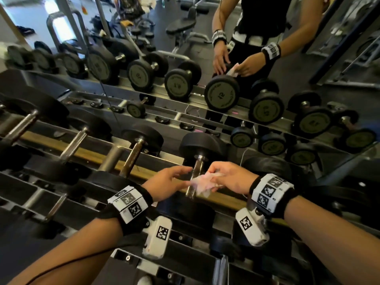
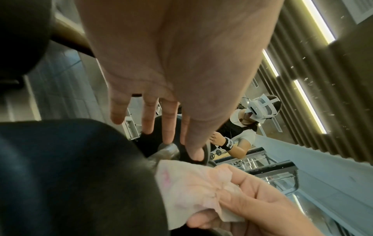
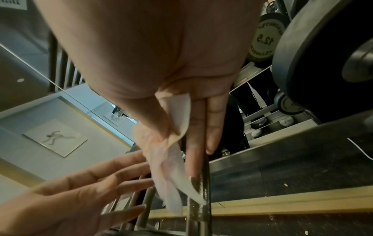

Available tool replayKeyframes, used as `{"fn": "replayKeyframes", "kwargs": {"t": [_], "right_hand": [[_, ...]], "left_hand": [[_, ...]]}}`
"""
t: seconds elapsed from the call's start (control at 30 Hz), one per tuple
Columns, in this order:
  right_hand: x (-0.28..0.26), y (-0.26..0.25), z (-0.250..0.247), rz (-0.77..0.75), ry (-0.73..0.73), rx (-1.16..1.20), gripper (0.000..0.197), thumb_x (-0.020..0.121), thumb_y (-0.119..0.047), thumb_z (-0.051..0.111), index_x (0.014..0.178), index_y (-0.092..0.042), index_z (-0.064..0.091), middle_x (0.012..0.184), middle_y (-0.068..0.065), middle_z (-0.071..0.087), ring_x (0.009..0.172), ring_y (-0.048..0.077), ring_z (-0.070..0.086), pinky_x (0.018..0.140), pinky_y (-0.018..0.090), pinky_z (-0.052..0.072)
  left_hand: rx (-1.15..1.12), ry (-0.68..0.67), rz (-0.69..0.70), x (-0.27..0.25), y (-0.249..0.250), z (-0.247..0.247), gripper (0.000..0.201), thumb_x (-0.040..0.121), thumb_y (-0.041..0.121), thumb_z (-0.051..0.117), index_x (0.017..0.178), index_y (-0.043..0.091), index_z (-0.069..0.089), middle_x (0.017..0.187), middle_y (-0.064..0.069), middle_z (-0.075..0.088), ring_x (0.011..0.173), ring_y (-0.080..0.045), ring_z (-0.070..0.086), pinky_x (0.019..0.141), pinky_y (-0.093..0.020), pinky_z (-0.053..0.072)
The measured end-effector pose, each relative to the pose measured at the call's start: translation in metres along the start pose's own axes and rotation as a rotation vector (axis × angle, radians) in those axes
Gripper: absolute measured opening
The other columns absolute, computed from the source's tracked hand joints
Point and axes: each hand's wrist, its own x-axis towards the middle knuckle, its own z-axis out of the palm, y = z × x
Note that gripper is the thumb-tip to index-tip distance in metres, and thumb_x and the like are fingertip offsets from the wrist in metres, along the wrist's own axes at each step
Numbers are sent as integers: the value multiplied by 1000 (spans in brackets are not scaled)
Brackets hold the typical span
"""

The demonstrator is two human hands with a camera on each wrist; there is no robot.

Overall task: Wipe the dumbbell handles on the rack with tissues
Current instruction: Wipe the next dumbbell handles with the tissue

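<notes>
Head view, hands: the right hand pinches a crumpled tissue against the metal handle of a dumbbell lying on the rack; the left hand is beside it, fingers straight and loose, holding nothing.
Head view, place: the handle runs between two black rubber heads, the far head toward the mirror.
Left wrist view: the left hand's fingers are spread and relaxed just above the tissue, which the right hand's thumb and fingers bunch up.
Right wrist view: the tissue hangs from the right hand's pinch and lies on the ridged part of the handle.
Handling: the tissue looks thin and limp and would likely tear on the ridges, so wrap it round the bar and rub lengthwise; the dumbbell looks heavy and stiff and should stay put under wiping.
Hard to see: the near head is mostly hidden under the wrists; the handle's underside is out of sight; whether the left fingertips touch the tissue is unclear.
</notes>
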Motion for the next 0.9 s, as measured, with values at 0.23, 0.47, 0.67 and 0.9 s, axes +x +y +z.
{"fn": "replayKeyframes", "kwargs": {"t": [0.23, 0.47, 0.67, 0.9], "right_hand": [[9, -23, 0, -37, 182, 58, 18, 89, -8, 65, 87, -24, 72, 89, 5, 72, 83, 19, 69, 74, 33, 59], [11, -36, 20, -26, 394, -53, 9, 86, -19, 69, 87, -28, 70, 86, -9, 69, 87, 9, 64, 84, 32, 50], [22, -50, 48, 41, 549, 4, 6, 87, -18, 67, 89, -23, 69, 89, -2, 70, 86, 14, 65, 83, 36, 53], [21, -32, 71, 196, 444, 115, 35, 83, -15, 76, 111, -24, 56, 99, -5, 66, 86, 11, 63, 81, 27, 50]], "left_hand": [[-115, -142, 29, 14, 10, -10, 21, 91, 24, 66, 111, 24, 73, 112, 5, 73, 113, -13, 64, 110, -48, 40], [-201, -21, -6, 13, 2, -19, 6, 92, 13, 65, 89, 8, 62, 96, -19, 69, 90, -32, 65, 97, -52, 48], [-268, -73, 29, 16, -7, -33, 18, 95, 20, 62, 108, 11, 70, 101, -10, 74, 96, -25, 70, 89, -40, 57], [-81, 47, -20, 44, -47, -47, 12, 91, 21, 63, 90, 26, 73, 86, 1, 73, 84, -13, 67, 68, -22, 51]]}}
